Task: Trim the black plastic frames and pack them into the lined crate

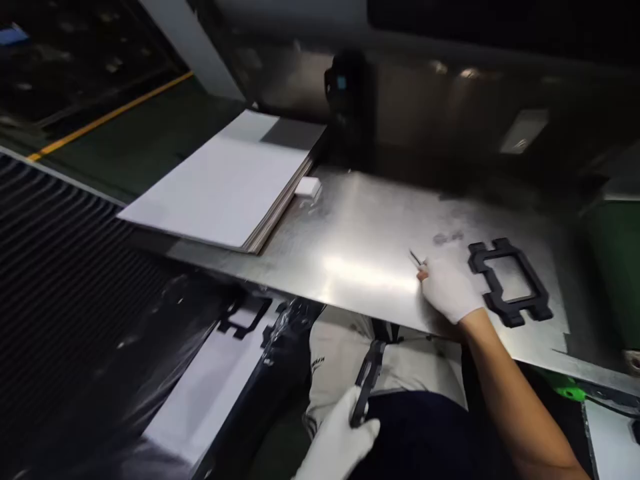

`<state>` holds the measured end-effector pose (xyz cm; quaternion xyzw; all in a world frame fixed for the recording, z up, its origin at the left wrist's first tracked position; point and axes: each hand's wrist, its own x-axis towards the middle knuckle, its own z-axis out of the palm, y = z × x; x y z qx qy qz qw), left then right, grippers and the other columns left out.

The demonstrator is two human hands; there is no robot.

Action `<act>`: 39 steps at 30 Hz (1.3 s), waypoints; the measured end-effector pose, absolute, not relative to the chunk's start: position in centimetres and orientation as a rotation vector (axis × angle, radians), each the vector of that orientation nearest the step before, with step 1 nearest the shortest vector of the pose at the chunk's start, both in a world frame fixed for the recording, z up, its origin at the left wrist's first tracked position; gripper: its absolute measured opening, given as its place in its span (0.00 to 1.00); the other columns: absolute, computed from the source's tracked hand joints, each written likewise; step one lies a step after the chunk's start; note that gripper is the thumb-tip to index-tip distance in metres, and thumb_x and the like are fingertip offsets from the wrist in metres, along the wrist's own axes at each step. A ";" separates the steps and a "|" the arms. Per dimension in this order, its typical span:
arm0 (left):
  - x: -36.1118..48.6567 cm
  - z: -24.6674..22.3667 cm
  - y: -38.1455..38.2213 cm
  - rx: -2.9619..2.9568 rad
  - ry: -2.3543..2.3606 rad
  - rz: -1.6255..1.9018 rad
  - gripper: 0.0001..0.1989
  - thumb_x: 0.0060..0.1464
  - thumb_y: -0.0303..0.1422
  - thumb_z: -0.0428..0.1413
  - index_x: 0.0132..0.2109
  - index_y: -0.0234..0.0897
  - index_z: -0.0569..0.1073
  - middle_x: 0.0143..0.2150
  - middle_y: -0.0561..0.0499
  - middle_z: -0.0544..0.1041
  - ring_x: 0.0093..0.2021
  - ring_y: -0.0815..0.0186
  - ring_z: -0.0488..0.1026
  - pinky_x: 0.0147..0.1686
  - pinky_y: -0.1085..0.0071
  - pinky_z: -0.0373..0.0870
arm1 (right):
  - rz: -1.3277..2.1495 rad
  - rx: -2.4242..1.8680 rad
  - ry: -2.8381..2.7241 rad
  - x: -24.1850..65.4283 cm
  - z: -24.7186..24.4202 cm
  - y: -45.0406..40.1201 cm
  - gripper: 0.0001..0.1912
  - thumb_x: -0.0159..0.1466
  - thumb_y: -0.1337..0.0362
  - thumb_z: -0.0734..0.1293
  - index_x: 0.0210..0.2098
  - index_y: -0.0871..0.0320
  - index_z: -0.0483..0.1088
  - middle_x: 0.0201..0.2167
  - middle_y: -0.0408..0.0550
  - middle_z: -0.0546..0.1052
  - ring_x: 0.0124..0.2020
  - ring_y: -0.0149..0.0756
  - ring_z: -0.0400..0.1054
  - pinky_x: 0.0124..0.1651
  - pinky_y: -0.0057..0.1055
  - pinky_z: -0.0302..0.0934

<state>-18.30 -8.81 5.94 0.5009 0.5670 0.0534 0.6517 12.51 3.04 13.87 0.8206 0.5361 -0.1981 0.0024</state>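
My left hand [340, 437], in a white glove, is low in front of my lap. Its fingers are closed around a black frame [369, 383], seen nearly edge-on. My right hand [450, 287], gloved with bare fingertips showing, rests over the metal table. It pinches a thin pointed tool [415, 258], whose tip points up and left; most of it is hidden in the hand. Just right of that hand, a second black frame [537, 293] with notched edges and a rectangular opening lies flat on the table.
A stack of white sheets [215, 180] covers the table's left end, beside a small white block [309, 187]. A dark upright object [345, 100] stands at the back. Below the table edge, more black frames [245, 330] lie on a white sheet [210, 400] in dark plastic wrapping.
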 end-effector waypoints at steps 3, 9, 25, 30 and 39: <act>-17.9 5.7 -10.1 1.100 1.306 0.183 0.07 0.46 0.31 0.60 0.34 0.43 0.69 0.32 0.55 0.68 0.35 0.61 0.66 0.38 0.65 0.65 | -0.934 2.552 1.755 13.1 15.2 -0.5 0.13 0.81 0.59 0.57 0.48 0.55 0.71 0.40 0.52 0.81 0.40 0.46 0.76 0.41 0.36 0.66; -16.9 6.3 -10.4 1.044 1.260 0.239 0.12 0.45 0.28 0.56 0.39 0.41 0.74 0.34 0.54 0.74 0.36 0.61 0.71 0.41 0.67 0.68 | -2.075 1.935 1.818 6.6 14.7 -10.5 0.31 0.81 0.36 0.51 0.40 0.51 0.69 0.35 0.45 0.77 0.35 0.41 0.73 0.39 0.36 0.67; -17.1 6.8 -10.2 1.015 1.300 0.256 0.06 0.56 0.33 0.59 0.41 0.41 0.77 0.36 0.49 0.82 0.37 0.55 0.78 0.44 0.61 0.75 | -1.650 2.114 1.661 -1.1 8.3 -14.9 0.24 0.84 0.49 0.52 0.44 0.53 0.72 0.34 0.46 0.82 0.33 0.40 0.78 0.34 0.32 0.56; -17.1 6.8 -10.2 1.030 1.321 0.244 0.06 0.56 0.34 0.58 0.40 0.42 0.77 0.36 0.49 0.82 0.37 0.55 0.79 0.43 0.61 0.74 | -1.608 2.107 1.648 -1.6 8.2 -14.7 0.25 0.85 0.49 0.51 0.44 0.54 0.72 0.36 0.47 0.83 0.33 0.40 0.79 0.34 0.32 0.58; -17.1 6.6 -10.1 1.054 1.349 0.210 0.07 0.56 0.37 0.57 0.40 0.41 0.76 0.35 0.51 0.80 0.37 0.57 0.77 0.43 0.63 0.75 | -1.594 2.134 1.618 -1.9 8.9 -14.0 0.21 0.85 0.55 0.54 0.45 0.54 0.73 0.33 0.43 0.82 0.32 0.36 0.79 0.34 0.28 0.61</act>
